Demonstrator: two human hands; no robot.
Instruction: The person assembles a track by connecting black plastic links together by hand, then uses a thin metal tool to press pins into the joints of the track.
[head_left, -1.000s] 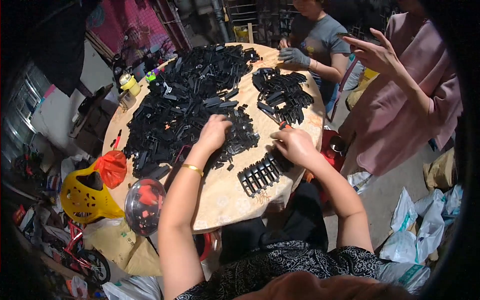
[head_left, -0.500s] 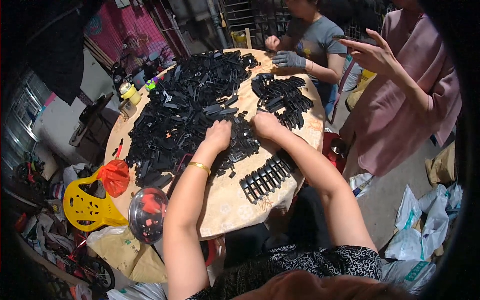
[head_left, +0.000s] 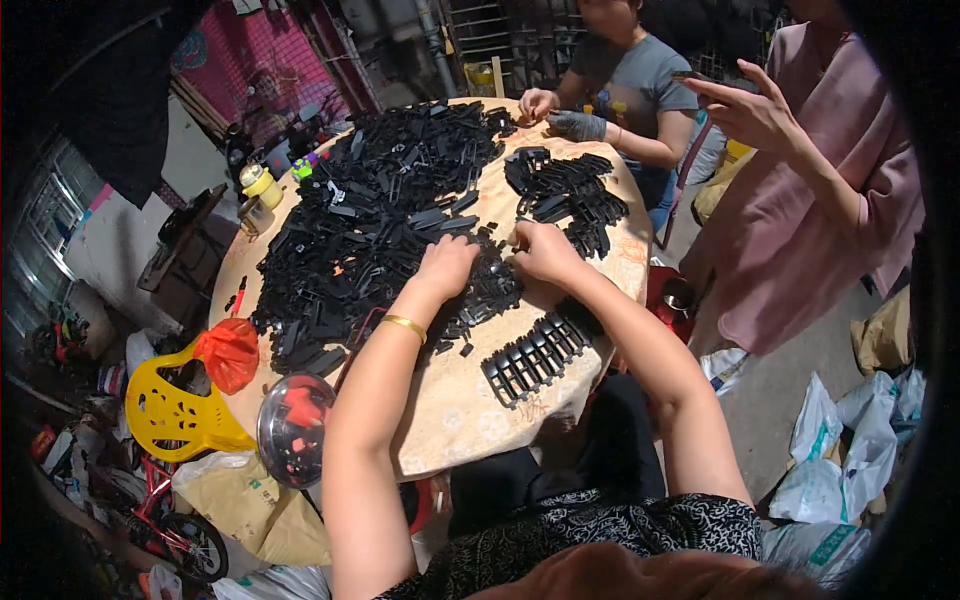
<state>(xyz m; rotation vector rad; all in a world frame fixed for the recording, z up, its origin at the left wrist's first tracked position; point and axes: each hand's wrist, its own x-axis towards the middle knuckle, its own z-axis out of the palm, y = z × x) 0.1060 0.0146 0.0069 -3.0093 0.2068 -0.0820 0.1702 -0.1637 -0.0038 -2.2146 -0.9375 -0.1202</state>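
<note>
A large heap of black plastic parts (head_left: 370,210) covers much of the cloth-covered round table (head_left: 450,425). My left hand (head_left: 447,266) rests at the heap's near right side, its fingers curled down among the pieces; whatever they hold is hidden. Just to the right, my right hand (head_left: 547,252) pinches a small black plastic part, its thumb and fingers turned toward the left hand. Below the hands, a neat row of black slotted pieces (head_left: 538,358) lies side by side near the table's front edge. Beyond my right hand sits a smaller pile of long black pieces (head_left: 570,195).
A co-worker's gloved hand (head_left: 578,125) is at the table's far edge. Another person in pink (head_left: 800,200) stands at the right, holding a phone. At the left are a yellow chair (head_left: 185,415), a red plastic bag (head_left: 228,355) and a clear round bowl (head_left: 295,430). White sacks (head_left: 815,440) lie on the floor.
My left hand has shifted slightly right, toward the right hand. My right hand has turned and its fingers show more. The co-worker's two hands have come together.
</note>
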